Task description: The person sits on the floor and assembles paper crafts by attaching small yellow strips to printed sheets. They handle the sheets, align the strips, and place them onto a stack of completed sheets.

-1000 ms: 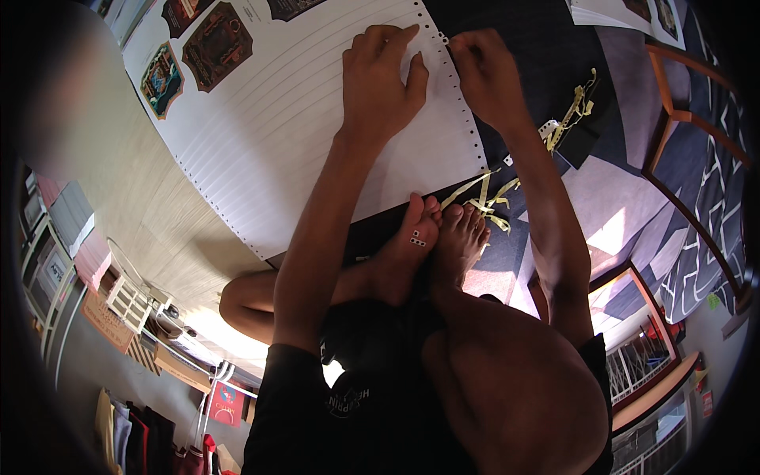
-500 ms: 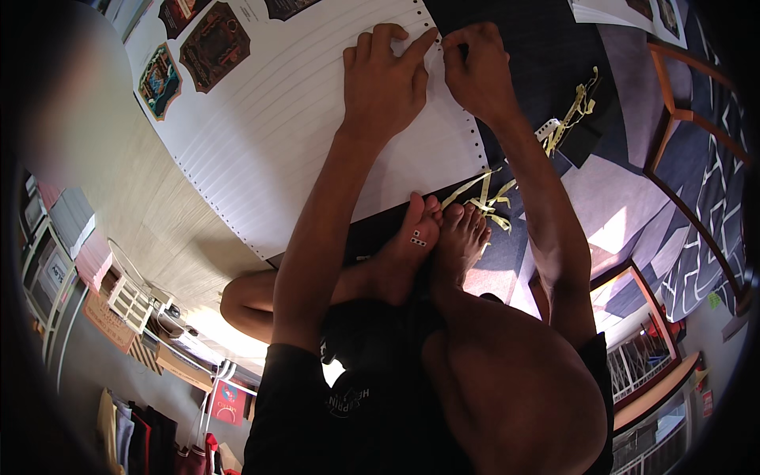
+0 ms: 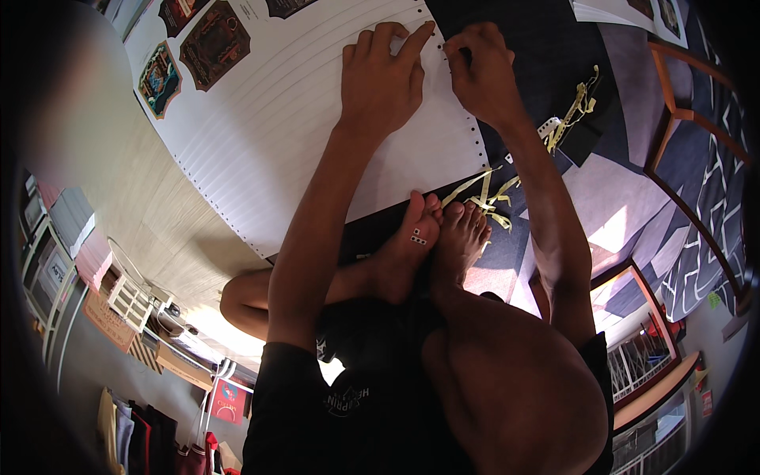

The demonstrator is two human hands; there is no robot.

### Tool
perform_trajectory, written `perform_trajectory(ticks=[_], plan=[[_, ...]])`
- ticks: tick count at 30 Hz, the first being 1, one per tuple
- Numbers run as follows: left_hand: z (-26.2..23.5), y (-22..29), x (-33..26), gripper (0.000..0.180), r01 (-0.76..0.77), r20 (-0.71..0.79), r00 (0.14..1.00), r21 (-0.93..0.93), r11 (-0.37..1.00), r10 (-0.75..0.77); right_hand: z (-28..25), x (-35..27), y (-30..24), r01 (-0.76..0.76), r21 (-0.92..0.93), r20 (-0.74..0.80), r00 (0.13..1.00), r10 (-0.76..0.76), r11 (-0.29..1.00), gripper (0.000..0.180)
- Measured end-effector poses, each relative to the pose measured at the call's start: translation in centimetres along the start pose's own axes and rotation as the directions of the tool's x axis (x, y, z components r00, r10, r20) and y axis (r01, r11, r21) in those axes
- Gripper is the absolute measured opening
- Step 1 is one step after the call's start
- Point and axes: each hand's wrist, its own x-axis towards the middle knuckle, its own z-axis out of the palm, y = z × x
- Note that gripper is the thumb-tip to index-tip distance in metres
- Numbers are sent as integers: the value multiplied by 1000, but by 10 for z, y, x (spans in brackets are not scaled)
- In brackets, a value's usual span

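A large white sheet with printed lines and a row of small dark dots or holes along its right edge lies before me. My left hand rests on it near that edge, its index finger stretched out and the others bent but apart. Just beyond the edge, over the black surface, my right hand has its thumb and fingers pinched together. Whatever sits in that pinch is hidden. Dark ornate printed badge shapes show on the sheet's far left part.
Thin yellowish strips lie by my feet, and more strips beside my right forearm. A printed white sheet is at the far right. A brown wooden frame stands at right; shelving with boxes is at left.
My two hands have drawn slightly apart: the left shifted a little left, the right a little right. The sheet looks unmoved.
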Motion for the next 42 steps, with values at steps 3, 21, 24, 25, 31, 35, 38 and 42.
perform_trajectory(ticks=[3,21,24,25,31,35,38,42], plan=[[-2,1,-1,49,-7,2,1000,15,1000,7,1,0,-1,9,-20,-4,1000,-9,1000,11],[-5,9,-11,45,-66,-12,998,99,993,68,12,-3,-20,32,-311,-76,995,-58,950,18],[-1,9,-14,45,-91,-8,996,184,979,94,2,-12,-21,-33,-244,-181,983,-12,969,17],[-1,9,-15,45,-98,-6,995,215,972,102,-4,-17,-21,-51,-195,-232,973,5,979,17],[-12,2,-13,43,-178,68,983,208,962,168,-54,-107,-54,-331,357,695,719,-12,874,9],[-22,-2,-22,43,-161,23,987,58,985,160,-55,-150,-66,-348,250,835,550,-19,903,19],[-31,4,-34,44,-104,27,994,10,995,103,-52,-166,-65,-244,210,816,578,-31,947,23],[-35,5,-46,42,-47,6,999,-36,998,47,-48,-177,-66,-276,248,753,658,-5,929,22]])
